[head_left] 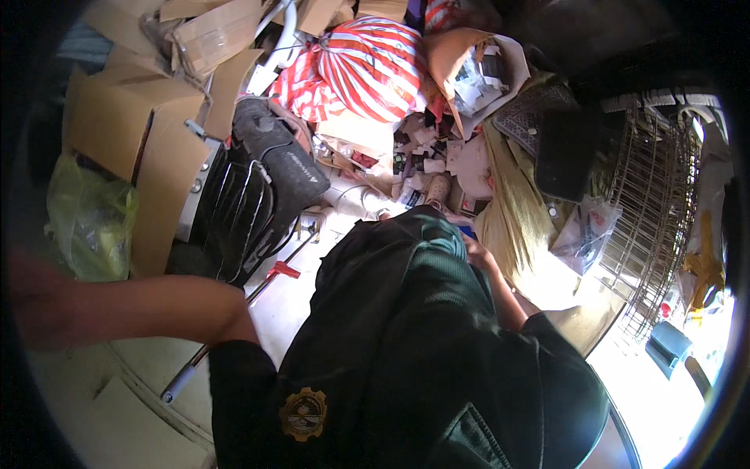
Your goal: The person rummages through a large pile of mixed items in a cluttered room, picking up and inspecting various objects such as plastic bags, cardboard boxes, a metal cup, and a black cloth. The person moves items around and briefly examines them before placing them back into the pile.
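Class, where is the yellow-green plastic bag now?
In the head view, the yellow-green plastic bag is at the far left, beside a brown cardboard box and just above the person's left forearm in the image.

Looks like a cluttered storeroom, judging by open cardboard boxes [109,129] crowded together, a bulging red-and-white striped bag [371,70], wire racking [656,195] and heaped small scraps [426,137].

That's a loose, short-sleeved shirt [375,336], nearly black, turning green where light strikes it. A gold, gear-edged badge [304,413] sits on its front. Right of the badge is a slanted, stitched panel [475,438]; left of it, the plain dark left sleeve [241,391].
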Demonstrator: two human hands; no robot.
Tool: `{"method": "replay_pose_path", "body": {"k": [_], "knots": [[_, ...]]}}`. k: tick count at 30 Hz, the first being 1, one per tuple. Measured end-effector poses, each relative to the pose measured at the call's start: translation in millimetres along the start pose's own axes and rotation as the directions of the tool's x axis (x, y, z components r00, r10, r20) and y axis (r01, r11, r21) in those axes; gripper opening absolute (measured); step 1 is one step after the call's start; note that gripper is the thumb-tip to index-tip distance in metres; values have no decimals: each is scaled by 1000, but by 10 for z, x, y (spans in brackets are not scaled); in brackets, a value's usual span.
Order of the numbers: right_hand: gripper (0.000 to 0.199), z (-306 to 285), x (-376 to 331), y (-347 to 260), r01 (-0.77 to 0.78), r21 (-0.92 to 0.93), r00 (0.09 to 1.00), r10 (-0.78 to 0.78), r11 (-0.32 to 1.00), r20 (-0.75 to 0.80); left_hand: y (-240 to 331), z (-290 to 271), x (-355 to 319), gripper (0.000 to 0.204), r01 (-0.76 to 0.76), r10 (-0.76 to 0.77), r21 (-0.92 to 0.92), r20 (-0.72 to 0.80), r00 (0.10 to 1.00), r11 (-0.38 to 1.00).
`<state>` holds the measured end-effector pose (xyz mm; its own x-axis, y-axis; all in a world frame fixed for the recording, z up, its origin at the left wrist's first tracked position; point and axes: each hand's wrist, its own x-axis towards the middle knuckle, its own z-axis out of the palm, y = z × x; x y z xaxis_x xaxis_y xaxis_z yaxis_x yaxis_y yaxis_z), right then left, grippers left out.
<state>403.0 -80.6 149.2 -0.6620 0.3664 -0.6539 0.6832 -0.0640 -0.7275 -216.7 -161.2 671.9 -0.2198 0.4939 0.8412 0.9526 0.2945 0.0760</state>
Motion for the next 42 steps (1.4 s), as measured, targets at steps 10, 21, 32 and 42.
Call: {"method": "replay_pose_path", "body": {"k": [10, 21, 32, 42], "knots": [[62, -432, 301, -368, -270, -157, 919, 206, 950, -336, 2620, 3088, -5199, 27, 941, 330, 297, 883, -335, 161], [34, 65, 1602, 691, -239, 389, 913, 342, 890, -221, 2693, 4368, -8023, 32, 805, 39, 193, 965, -258, 561], [7, 720, 3130, 1967, -211, 483, 930, 327, 850, -170, 2504, 5926, -9500, 26, 405, 166, -122, 983, -74, 906], [12, 1056, 3506, 2515, -274, 716, 899, 436, 642, -47, 2594, 6831, -9969, 51, 742, -673, 613, 672, -309, 271]]}}
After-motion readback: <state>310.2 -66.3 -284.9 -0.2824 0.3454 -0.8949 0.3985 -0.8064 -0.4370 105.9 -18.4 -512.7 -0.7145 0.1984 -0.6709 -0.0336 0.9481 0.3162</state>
